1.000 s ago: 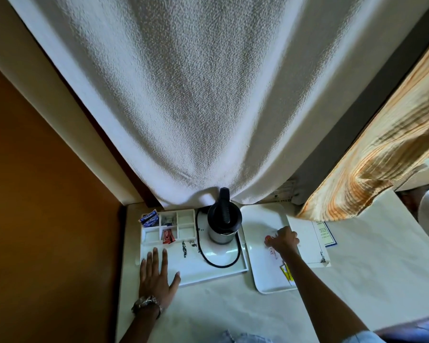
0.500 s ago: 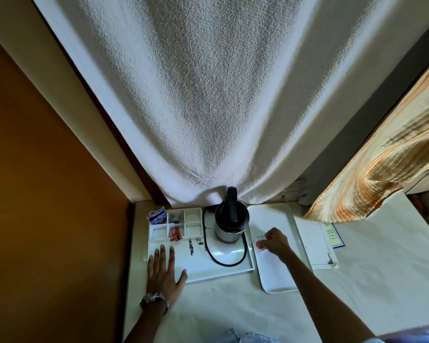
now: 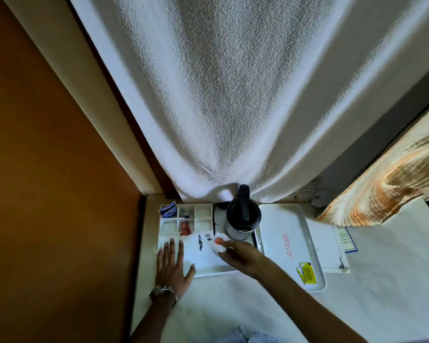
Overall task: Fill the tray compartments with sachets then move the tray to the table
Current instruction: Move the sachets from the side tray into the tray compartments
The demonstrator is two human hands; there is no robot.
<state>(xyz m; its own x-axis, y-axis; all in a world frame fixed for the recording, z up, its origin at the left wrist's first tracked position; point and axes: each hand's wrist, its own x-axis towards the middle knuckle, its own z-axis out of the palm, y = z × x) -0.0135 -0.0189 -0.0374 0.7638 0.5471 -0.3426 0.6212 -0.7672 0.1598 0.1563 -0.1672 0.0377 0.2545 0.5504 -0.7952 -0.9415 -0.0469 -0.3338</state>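
A white tray (image 3: pixel 208 269) with small compartments at its far left lies on the pale surface. Blue sachets (image 3: pixel 168 211) fill the far-left compartment, a pale sachet (image 3: pixel 185 213) the one beside it, and red sachets (image 3: pixel 185 229) the near-middle one. My left hand (image 3: pixel 173 266) rests flat on the tray's near-left corner, fingers spread. My right hand (image 3: pixel 240 254) is over the tray's middle, pinching white sachets (image 3: pixel 219 242) just in front of the kettle.
A black and steel kettle (image 3: pixel 243 216) with its cord stands on the compartment tray. A second white tray (image 3: pixel 282 219) to the right carries a yellow sachet (image 3: pixel 307 272). A printed card (image 3: pixel 332 248) lies further right. A white curtain (image 3: pixel 233 107) hangs behind.
My right hand has moved left from the second tray to over the compartment tray, carrying white sachets. My left hand has stayed flat on the tray corner.
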